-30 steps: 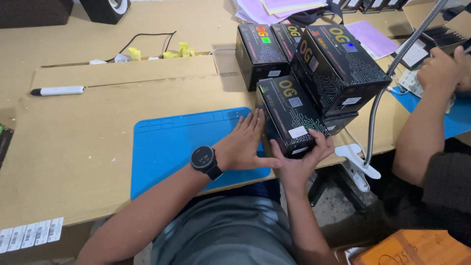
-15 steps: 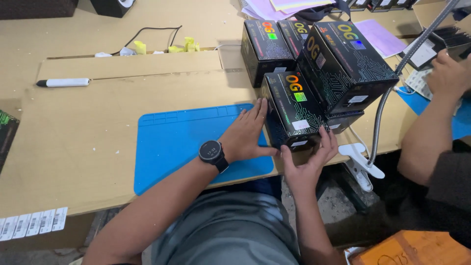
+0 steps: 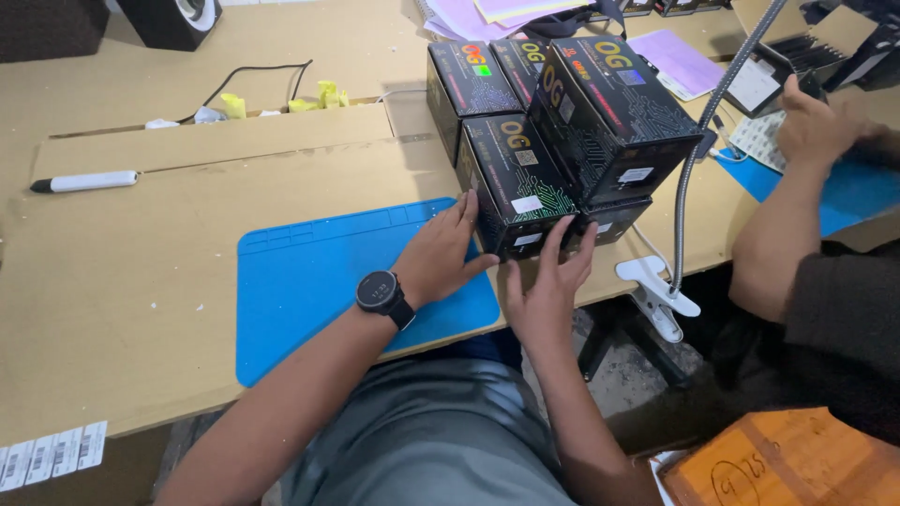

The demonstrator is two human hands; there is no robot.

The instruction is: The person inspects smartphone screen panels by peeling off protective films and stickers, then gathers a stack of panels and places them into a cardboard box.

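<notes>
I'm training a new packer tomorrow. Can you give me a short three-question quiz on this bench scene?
1. True or false: the left hand lies flat on the white marker.
2. Which thing do both hands touch? A) the blue mat B) the front black box C) the lamp clamp
3. On which wrist is the watch worn?

Key
1. False: the left hand is against the left side of the front black box; the marker lies far off on the cardboard.
2. B: the right hand meets its near lower edge.
3. The left.
</notes>
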